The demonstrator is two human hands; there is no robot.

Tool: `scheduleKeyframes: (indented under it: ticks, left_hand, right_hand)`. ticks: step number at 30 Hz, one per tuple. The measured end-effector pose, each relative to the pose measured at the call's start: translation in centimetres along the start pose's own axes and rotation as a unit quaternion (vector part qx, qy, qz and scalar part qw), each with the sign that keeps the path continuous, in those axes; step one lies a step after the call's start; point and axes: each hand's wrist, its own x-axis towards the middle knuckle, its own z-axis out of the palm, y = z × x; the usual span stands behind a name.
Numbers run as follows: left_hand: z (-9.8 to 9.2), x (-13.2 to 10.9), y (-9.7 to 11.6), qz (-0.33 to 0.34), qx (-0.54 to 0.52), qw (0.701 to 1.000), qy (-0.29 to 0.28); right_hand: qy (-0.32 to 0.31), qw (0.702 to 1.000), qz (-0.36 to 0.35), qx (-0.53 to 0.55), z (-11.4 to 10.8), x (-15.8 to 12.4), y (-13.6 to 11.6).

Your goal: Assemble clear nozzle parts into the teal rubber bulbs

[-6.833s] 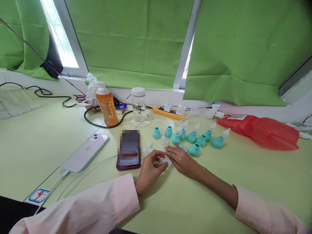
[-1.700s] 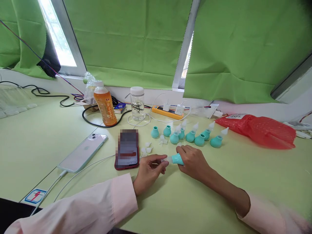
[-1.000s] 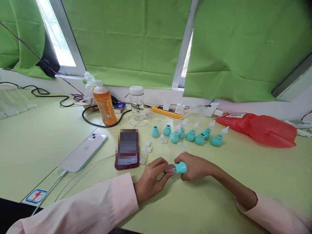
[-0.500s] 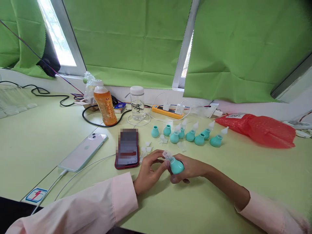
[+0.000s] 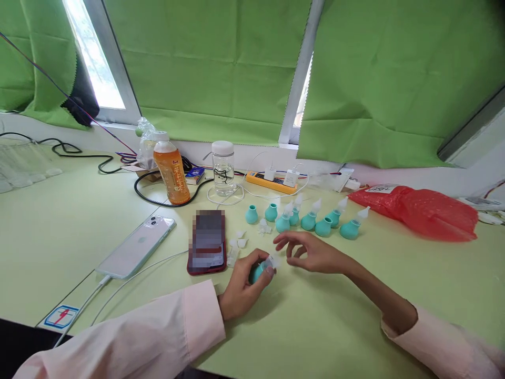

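Observation:
My left hand (image 5: 243, 284) is wrapped round a teal nasal aspirator bulb (image 5: 258, 272) with a clear plastic collar (image 5: 272, 261) at its mouth, pointing up and right. Just right of it, my right hand (image 5: 315, 252) hovers with nothing in it, fingers apart and curved, reaching towards the clear plastic bits. Behind the hands stand several teal bulbs. Some, such as the right-hand nasal aspirator (image 5: 350, 228), carry clear pointed tips; others, such as the leftmost bulb (image 5: 251, 215), have open mouths. Small clear plastic parts (image 5: 264, 227) lie in front of them, and more translucent tips (image 5: 238, 242) lie beside the red-cased phone.
A red-cased phone (image 5: 207, 242) and a pale phone (image 5: 136, 246) on a cable lie to the left. Behind are an orange drink bottle (image 5: 172, 173), a clear jar (image 5: 223, 171) and a yellow power strip (image 5: 268, 183). A red plastic bag (image 5: 434, 213) lies at right.
My right hand has let go of the aspirator bulb and moved up and right, fingers spreading. The bulb is now in my left hand alone, slightly further left.

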Motion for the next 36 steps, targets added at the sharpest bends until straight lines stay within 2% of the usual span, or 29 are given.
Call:
scheduleKeyframes:
  ticks: [2,4,6,11,15,20,24,29,32,36]
  left_hand:
    - [0.1,-0.1,0.1,-0.004,0.028,0.999,-0.04]
    - [0.3,-0.1,0.2,0.003,0.058,0.997,-0.057]
    - [0.3,-0.1,0.3,0.009,0.082,0.995,-0.059]
    - [0.3,-0.2,0.4,0.004,0.113,0.992,-0.063]
    - [0.2,-0.3,0.4,0.0,0.123,0.991,-0.055]
    - [0.3,-0.1,0.3,-0.008,0.092,0.995,-0.042]
    - [0.3,0.0,0.3,-0.02,0.065,0.997,-0.032]
    - [0.3,0.3,0.2,-0.053,0.035,0.998,-0.023]
    - [0.4,0.5,0.1,-0.081,0.015,0.996,-0.016]
    - [0.4,0.7,0.1,-0.103,0.004,0.995,-0.016]
  right_hand:
    - [0.096,0.993,-0.019,-0.064,0.2,1.0,0.2]
    - [0.137,0.984,-0.046,-0.108,0.8,2.4,0.2]
    - [0.124,0.981,-0.076,-0.131,1.4,3.9,-0.1]
    - [0.032,0.953,-0.165,-0.254,2.8,7.1,-1.0]
    - [0.019,0.948,-0.166,-0.271,3.7,8.2,-1.0]
    - [0.031,0.95,-0.16,-0.266,3.9,7.8,-0.4]
    - [0.058,0.957,-0.151,-0.24,3.1,6.9,-0.3]
    - [0.092,0.972,-0.131,-0.171,0.3,4.0,-0.7]
    - [0.083,0.992,-0.092,-0.036,-1.5,1.7,-0.8]
    - [0.049,0.989,-0.069,0.119,-2.5,-0.1,-0.6]
